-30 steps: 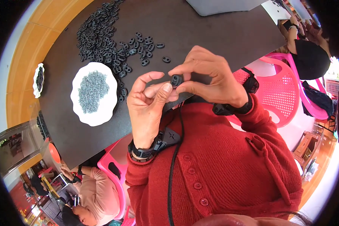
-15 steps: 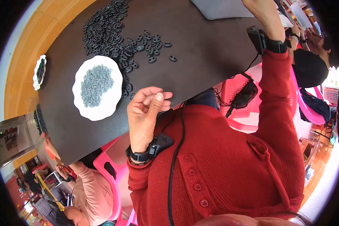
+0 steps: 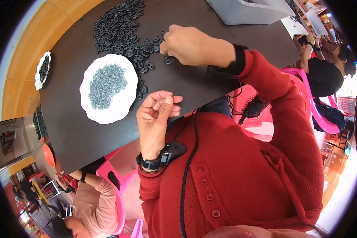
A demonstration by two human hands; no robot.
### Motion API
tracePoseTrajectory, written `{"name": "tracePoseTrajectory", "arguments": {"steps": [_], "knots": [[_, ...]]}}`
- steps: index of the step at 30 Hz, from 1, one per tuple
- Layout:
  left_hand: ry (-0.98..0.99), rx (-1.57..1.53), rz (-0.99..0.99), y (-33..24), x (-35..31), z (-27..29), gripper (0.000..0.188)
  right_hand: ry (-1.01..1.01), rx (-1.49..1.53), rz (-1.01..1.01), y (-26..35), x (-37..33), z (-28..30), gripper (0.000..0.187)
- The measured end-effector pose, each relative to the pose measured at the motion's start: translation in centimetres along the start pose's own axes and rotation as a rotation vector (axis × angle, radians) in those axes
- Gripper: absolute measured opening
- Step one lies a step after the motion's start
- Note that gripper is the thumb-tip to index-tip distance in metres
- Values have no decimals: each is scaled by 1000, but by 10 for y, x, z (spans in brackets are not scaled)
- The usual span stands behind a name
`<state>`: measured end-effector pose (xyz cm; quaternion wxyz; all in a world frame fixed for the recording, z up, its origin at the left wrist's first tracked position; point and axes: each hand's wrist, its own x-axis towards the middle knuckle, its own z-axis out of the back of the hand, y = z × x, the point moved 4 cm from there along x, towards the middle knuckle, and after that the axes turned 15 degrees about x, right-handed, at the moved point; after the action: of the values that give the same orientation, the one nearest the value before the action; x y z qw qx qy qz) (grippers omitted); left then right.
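Small black oval pieces with two holes (image 3: 115, 29) lie heaped on the dark table. My right hand (image 3: 196, 45) is over the near right edge of this heap, fingers curled down among the loose pieces. Its fingertips are mostly hidden, so what they hold does not show. My left hand (image 3: 156, 119) hovers at the table's near edge, thumb drawn against the curled fingers; anything between them is too small to make out. Left of it stands a white plate with a wavy rim (image 3: 107, 117), bearing a mound of tiny grey metal pieces that look like springs (image 3: 107, 85).
A translucent plastic bin (image 3: 258, 14) stands at the far right of the table (image 3: 210, 85). Farther left is a small white dish (image 3: 39, 81) of dark pieces. A black cable (image 3: 190, 158) hangs down my front. Other people sit at lower left and far right.
My right hand has come back from the bin at the far right to the loose black pieces. The left hand keeps its pose. The view has shifted slightly.
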<state>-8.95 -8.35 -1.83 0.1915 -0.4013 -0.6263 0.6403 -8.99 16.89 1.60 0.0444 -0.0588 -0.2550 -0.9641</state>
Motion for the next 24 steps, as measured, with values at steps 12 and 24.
{"name": "tracePoseTrajectory", "arguments": {"steps": [12, 24], "knots": [[20, -45, -1, 1, -1, 31, 19, 27, -49, 57, -3, 31, -31, 13], [141, 30, 36, 9, 15, -8, 21, -6, -53, -195, -40, -30, 37, 14]]}}
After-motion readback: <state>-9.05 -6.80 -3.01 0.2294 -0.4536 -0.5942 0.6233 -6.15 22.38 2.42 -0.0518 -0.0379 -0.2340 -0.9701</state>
